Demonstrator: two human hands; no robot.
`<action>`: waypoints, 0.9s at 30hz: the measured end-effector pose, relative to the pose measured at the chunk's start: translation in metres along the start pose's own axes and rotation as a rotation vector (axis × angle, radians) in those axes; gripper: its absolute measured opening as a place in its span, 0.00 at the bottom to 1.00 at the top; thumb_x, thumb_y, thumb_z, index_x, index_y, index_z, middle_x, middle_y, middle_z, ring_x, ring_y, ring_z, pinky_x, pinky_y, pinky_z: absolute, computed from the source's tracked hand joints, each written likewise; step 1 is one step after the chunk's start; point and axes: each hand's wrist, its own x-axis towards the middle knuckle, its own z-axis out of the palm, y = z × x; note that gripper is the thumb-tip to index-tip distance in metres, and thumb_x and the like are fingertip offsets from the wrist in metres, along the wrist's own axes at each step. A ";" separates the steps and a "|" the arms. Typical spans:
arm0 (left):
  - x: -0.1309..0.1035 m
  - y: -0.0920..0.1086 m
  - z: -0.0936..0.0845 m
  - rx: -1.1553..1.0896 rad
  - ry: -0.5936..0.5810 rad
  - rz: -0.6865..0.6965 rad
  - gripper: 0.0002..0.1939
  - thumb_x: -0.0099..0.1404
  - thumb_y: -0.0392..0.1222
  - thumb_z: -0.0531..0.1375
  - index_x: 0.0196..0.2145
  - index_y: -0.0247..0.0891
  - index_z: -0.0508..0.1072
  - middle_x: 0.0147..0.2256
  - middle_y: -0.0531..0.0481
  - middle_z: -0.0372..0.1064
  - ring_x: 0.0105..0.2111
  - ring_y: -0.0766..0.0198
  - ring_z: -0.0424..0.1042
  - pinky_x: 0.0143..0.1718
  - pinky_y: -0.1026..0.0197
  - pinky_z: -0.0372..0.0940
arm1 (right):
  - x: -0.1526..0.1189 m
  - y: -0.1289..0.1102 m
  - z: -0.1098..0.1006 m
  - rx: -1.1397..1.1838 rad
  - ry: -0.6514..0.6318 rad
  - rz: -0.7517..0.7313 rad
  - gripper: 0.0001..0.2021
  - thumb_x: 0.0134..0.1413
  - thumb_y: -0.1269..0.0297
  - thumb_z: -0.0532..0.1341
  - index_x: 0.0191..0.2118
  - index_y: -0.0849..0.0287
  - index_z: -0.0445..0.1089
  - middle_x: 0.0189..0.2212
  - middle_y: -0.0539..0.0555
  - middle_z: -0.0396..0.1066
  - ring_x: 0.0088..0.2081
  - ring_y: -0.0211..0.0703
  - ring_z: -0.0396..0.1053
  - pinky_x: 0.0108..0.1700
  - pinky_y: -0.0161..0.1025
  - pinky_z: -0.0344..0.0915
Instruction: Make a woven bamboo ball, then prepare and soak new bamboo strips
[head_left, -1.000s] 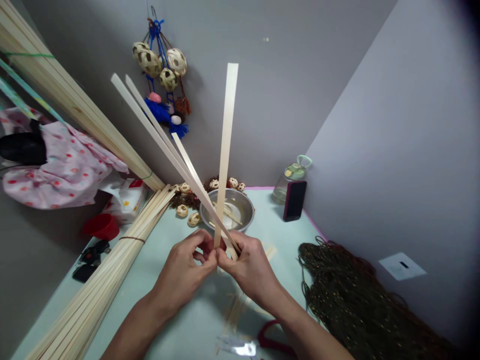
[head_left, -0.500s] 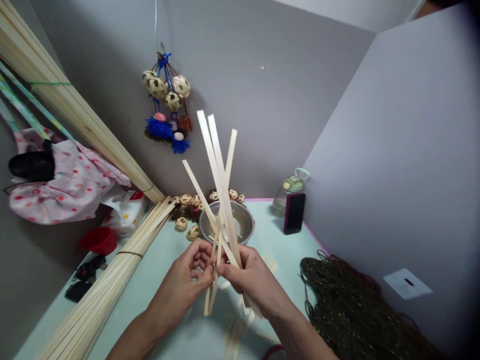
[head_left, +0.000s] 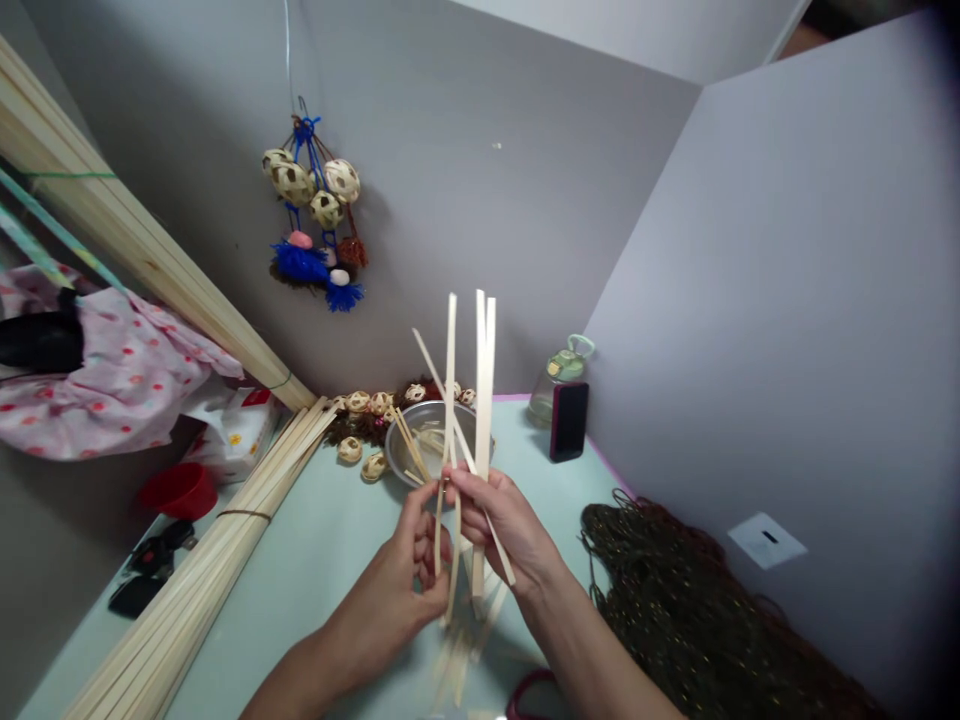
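Several pale wooden strips (head_left: 485, 400) stand upright between my hands, above the table, some crossing each other. My right hand (head_left: 506, 520) is closed round the wider strips and a slanting one. The fingers of my left hand (head_left: 412, 575) pinch the lower part of the narrower strips, close to my right fingertips. Behind the strips is a metal bowl (head_left: 397, 452) holding more strips. Loose strips (head_left: 457, 665) lie on the table below my hands, slightly blurred.
Long bundled strips (head_left: 202, 560) lie at left, near a red bowl (head_left: 178, 490). Woven balls (head_left: 349, 449) sit by the metal bowl. A phone (head_left: 569, 422) leans on a bottle (head_left: 555, 375). Dark yarn (head_left: 667, 600) is piled at right. Woven balls hang on the wall.
The strips have come lower and more upright, and their crossing has altered. My left fingers have shifted along the narrow strips. The view has turned slightly right.
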 end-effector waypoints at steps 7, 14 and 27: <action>-0.002 -0.002 0.014 0.031 -0.249 -0.111 0.21 0.63 0.35 0.57 0.54 0.39 0.63 0.34 0.52 0.65 0.30 0.65 0.63 0.33 0.62 0.61 | -0.005 -0.015 -0.006 -0.002 0.114 -0.145 0.16 0.41 0.58 0.75 0.30 0.64 0.73 0.19 0.46 0.67 0.14 0.21 0.43 0.14 0.24 0.40; -0.005 -0.005 0.019 0.289 -0.481 -0.407 0.10 0.63 0.43 0.54 0.34 0.39 0.74 0.23 0.52 0.67 0.23 0.60 0.66 0.27 0.60 0.60 | -0.010 -0.039 -0.013 0.022 0.148 -0.322 0.15 0.45 0.58 0.73 0.32 0.63 0.73 0.23 0.46 0.68 0.15 0.21 0.43 0.15 0.25 0.39; -0.006 0.033 -0.021 -0.004 0.153 0.020 0.11 0.66 0.50 0.61 0.35 0.41 0.70 0.32 0.54 0.66 0.34 0.63 0.67 0.39 0.62 0.63 | -0.015 0.002 0.011 -0.114 -0.158 -0.094 0.13 0.49 0.57 0.70 0.33 0.63 0.73 0.25 0.51 0.72 0.23 0.34 0.65 0.24 0.31 0.59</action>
